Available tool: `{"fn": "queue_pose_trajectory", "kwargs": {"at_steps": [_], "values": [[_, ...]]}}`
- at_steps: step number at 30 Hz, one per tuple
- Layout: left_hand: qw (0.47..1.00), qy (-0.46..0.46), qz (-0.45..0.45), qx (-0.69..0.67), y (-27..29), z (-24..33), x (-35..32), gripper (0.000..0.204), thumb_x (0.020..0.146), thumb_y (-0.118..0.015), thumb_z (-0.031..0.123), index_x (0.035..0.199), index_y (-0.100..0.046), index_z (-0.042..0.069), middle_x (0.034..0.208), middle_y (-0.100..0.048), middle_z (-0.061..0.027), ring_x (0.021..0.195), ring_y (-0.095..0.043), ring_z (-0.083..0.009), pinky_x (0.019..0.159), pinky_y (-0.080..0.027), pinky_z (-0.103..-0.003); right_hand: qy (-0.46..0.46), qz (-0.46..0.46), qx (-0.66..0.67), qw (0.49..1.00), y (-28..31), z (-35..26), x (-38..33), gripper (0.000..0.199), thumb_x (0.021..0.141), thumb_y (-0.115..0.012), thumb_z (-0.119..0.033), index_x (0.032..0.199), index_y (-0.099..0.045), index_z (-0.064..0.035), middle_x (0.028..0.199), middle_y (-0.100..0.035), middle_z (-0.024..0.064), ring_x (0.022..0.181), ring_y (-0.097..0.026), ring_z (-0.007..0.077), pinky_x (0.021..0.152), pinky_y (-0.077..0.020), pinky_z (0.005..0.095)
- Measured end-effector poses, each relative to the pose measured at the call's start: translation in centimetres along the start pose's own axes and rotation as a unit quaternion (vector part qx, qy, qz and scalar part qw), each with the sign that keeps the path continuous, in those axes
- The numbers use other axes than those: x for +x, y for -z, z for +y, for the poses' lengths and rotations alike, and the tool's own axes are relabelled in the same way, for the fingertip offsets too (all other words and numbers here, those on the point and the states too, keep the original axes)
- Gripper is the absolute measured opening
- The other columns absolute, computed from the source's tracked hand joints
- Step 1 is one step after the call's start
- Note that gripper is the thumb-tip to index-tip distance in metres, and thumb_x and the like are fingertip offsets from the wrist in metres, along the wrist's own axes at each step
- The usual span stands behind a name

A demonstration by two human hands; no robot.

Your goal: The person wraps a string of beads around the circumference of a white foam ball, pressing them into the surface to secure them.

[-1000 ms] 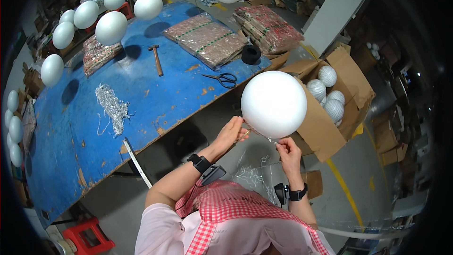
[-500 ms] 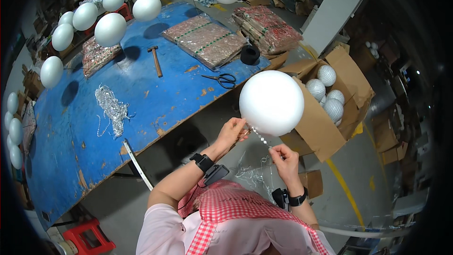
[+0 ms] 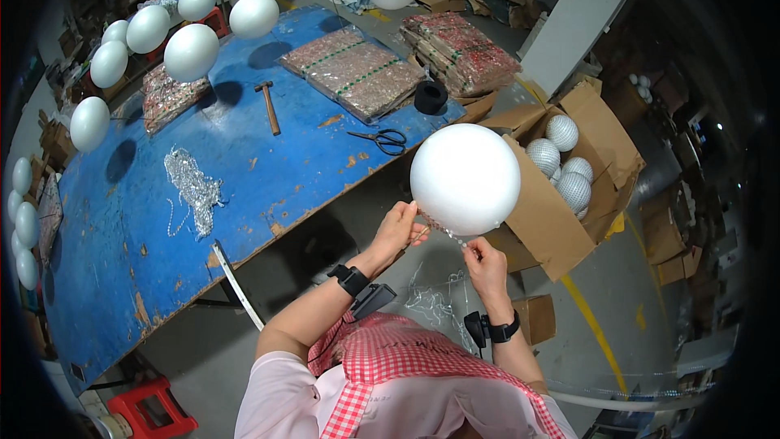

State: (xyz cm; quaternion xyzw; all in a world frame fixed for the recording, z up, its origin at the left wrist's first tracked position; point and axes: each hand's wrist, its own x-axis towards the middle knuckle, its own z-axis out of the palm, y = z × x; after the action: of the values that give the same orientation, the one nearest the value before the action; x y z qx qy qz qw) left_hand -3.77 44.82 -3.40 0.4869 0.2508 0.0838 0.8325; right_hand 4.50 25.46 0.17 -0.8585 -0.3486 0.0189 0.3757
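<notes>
Both hands are raised under a big white foam ball (image 3: 465, 179) in the middle of the view. Left hand (image 3: 398, 228) touches the ball at its 7 o'clock side, and its fingers are curled closed around the near end of a thin bead string (image 3: 445, 232). Right hand (image 3: 486, 264) is just below the ball, at its 6 o'clock, with thumb and forefinger pinched together on the other end of the same string. The string lies against the bottom of the ball, between the two hands.

At 10 o'clock from the ball is a worn blue table (image 3: 122, 219). On it lie scissors (image 3: 382, 141), a hammer (image 3: 268, 106), a black tape roll (image 3: 431, 97), a pile of silver bead chain (image 3: 191, 187) and flat packs of beads (image 3: 353, 73). More white balls (image 3: 191, 51) hang above the far edge of the table. At 3 o'clock, touching the ball in the view, stands an open cardboard box (image 3: 552, 228) with glittering silver balls (image 3: 562, 132) inside.
</notes>
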Motion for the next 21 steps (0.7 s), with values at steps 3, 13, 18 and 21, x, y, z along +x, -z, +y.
{"fn": "queue_pose_trajectory", "kwargs": {"at_steps": [3,13,18,21], "values": [[0.999,0.001,-0.032,0.017,0.3,0.9,-0.4,0.038,0.100,-0.035,0.041,0.107,-0.044,0.005,0.088,-0.063,-0.0130,0.074,-0.063,-0.0164,0.068,-0.051,-0.027,0.017,-0.020,-0.090,0.996,-0.1,2.0,-0.3,0.012,0.087,-0.056,-0.013,0.087,-0.061,-0.0026,0.062,-0.061,0.0113,0.053,-0.058,0.0170,0.051,-0.0429,0.0312],[0.999,-0.017,-0.046,-0.016,0.7,-0.2,-0.6,0.032,0.101,-0.035,0.038,0.105,-0.047,0.009,0.089,-0.065,-0.0080,0.078,-0.063,-0.0148,0.070,-0.050,-0.026,-0.173,-0.155,0.303,0.924,4.4,-2.2,-1.3,0.014,0.090,-0.060,-0.012,0.086,-0.065,0.0005,0.059,-0.055,-0.0037,0.052,-0.049,0.0016,0.048,-0.0352,0.0172],[0.998,-0.007,-0.042,-0.056,0.4,0.2,-1.0,0.029,0.099,-0.043,0.038,0.104,-0.047,0.010,0.087,-0.064,-0.0065,0.077,-0.063,-0.0136,0.068,-0.049,-0.024,-0.145,-0.109,0.261,0.948,4.8,-2.6,-2.2,0.012,0.087,-0.064,-0.011,0.087,-0.066,0.0012,0.059,-0.054,-0.0037,0.052,-0.049,0.0030,0.048,-0.0374,0.0190],[0.995,0.013,-0.030,-0.091,0.1,0.8,-1.2,0.030,0.096,-0.051,0.037,0.103,-0.048,0.009,0.084,-0.062,-0.0070,0.072,-0.061,-0.0121,0.063,-0.048,-0.022,-0.122,-0.100,0.222,0.962,5.0,-2.9,-2.8,0.012,0.087,-0.063,-0.011,0.086,-0.066,0.0010,0.058,-0.055,-0.0032,0.054,-0.052,0.0044,0.049,-0.0390,0.0202]]}}
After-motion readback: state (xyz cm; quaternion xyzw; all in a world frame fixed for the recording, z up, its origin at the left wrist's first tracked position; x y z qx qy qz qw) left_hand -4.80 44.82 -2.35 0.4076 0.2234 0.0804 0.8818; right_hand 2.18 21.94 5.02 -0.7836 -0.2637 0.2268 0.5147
